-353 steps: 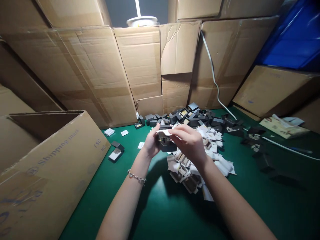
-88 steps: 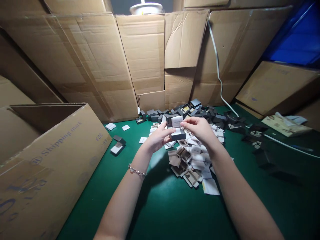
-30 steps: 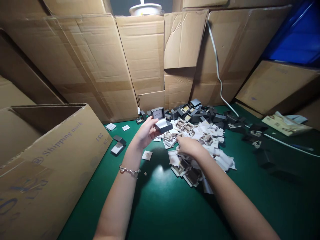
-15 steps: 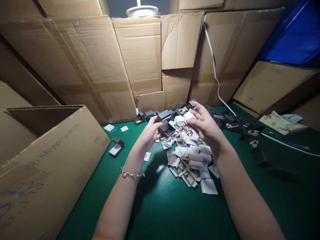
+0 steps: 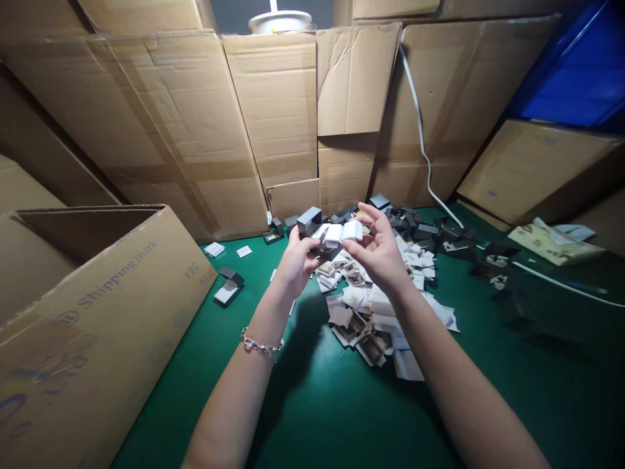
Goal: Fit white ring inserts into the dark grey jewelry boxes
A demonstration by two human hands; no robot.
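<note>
Overhead view from a person's own eyes: two bare forearms reaching forward over a green counter [image 5: 170, 423]. Left hand [image 5: 297, 266] closed around a small dark gray box [image 5: 308, 221], lifted clear of the counter, with fingers and thumb wrapped around its near side. Right hand [image 5: 379, 257] half open, fingers spread and raised, thumb against a white card [image 5: 336, 232] bridging the gap between the hands; firmness of that hold impossible to tell. Just below the hands and slightly right, a loose heap of white paper scraps [image 5: 371, 319]. Farther back, a crowded spread of dark boxes [image 5: 410, 225]. At near left, a tilted cardboard carton [image 5: 97, 326] printed "Shipping mark", with a lone open box [image 5: 227, 290] just beside it. Along the far side, flattened cardboard sheets [image 5: 278, 111]. Around the left wrist, a chain bracelet [image 5: 258, 345]. Main risks: a slack left-hand grip dropping the box onto the heap, the white card slipping loose and getting lost among similar scraps, and a careless forearm sweep scattering the heap across the counter.
</note>
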